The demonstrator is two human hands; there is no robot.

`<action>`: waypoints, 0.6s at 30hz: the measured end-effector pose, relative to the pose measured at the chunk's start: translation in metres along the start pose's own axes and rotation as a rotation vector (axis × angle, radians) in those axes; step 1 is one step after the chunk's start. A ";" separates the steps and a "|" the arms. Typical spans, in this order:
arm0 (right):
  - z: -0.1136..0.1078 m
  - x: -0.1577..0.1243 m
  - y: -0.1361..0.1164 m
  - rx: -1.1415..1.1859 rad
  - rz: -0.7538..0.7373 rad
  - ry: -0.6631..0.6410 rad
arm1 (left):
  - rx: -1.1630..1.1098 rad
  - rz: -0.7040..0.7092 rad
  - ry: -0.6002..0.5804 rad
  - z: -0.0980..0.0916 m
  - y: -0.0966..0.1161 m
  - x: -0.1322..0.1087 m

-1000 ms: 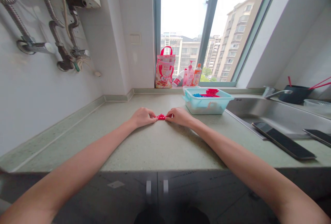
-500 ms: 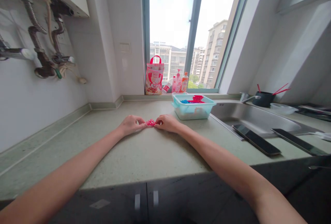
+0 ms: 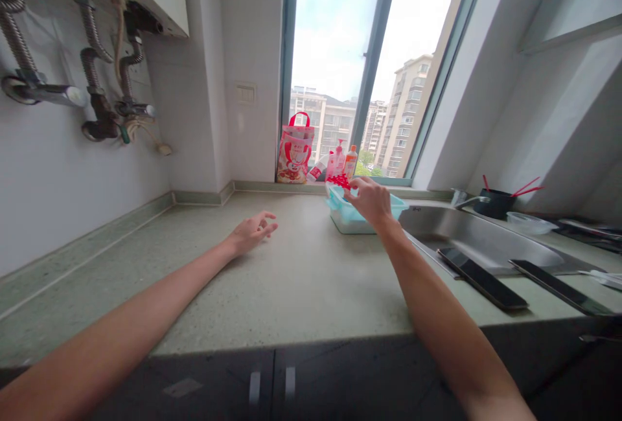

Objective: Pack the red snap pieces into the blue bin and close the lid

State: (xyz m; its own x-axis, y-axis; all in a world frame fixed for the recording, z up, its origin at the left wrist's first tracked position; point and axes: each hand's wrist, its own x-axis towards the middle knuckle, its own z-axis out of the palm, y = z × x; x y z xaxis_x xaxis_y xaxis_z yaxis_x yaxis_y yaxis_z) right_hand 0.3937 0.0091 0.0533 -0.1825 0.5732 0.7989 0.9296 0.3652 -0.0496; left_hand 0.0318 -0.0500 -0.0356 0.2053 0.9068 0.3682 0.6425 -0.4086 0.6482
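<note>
My R hand (image 3: 373,202) pinches a small red lattice-like piece (image 3: 337,180) above the L end of a pale-blue rectangular plastic tub (image 3: 346,220). My L hand (image 3: 249,233), fingers loosely spread, is L of tub. Behind tub, to L: red-&-white printed bag (image 3: 293,160) w/ red loop handle, lettering too sm. to read.

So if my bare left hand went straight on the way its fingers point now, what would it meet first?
Your left hand would probably meet the left side of the pale turquoise rectangular plastic tub. Depth is hard to judge here, so it might pass just behind it instead.
</note>
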 end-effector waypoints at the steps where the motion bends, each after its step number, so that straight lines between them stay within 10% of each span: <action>1: -0.004 0.003 0.015 -0.041 0.067 0.015 | 0.011 0.008 -0.017 0.000 -0.001 0.000; 10: 0.006 0.001 0.062 -0.202 0.407 -0.215 | 0.098 -0.003 -0.076 0.001 0.000 0.001; 18: 0.034 -0.007 0.144 0.275 0.748 0.181 | 0.071 0.035 -0.083 -0.002 -0.003 0.002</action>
State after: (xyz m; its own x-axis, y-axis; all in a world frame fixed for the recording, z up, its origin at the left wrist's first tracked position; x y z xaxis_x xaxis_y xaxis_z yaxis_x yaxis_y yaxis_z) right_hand 0.5180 0.0825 0.0199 0.5317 0.6177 0.5795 0.6687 0.1137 -0.7348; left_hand 0.0286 -0.0472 -0.0356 0.2866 0.8989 0.3314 0.6842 -0.4342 0.5860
